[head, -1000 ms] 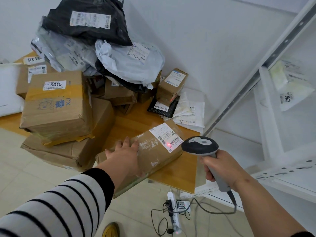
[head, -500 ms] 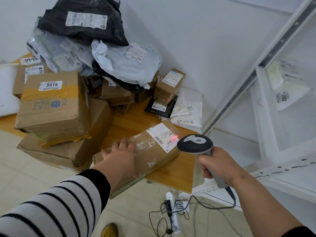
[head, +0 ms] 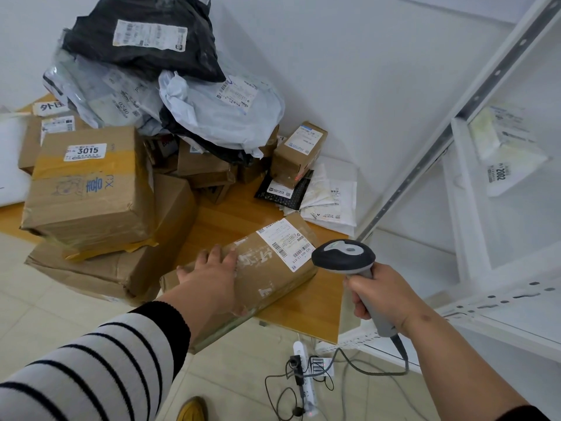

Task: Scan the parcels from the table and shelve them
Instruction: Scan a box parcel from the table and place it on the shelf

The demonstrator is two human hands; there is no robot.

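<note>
While the left hand [head: 217,273] is laid flat, fingers straight, on the long cardboard parcel [head: 258,268] at the bench [head: 306,311] edge, nothing is gripped by it. The barcode scanner [head: 349,259] is held beside the parcel's label [head: 283,243], the right hand's [head: 379,296] grip wrapped tight round its handle.

Scanner [head: 344,256] right of parcel [head: 273,268], on table [head: 303,308].

White wall [head: 349,71], tiled floor [head: 45,299]

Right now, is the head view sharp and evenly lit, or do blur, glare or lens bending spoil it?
Head view: soft even light, no glare; the box label reads sharply. Wide-angle bending bows the shelf upright. The left hand is slightly motion-blurred; the scanner is crisp.
</note>
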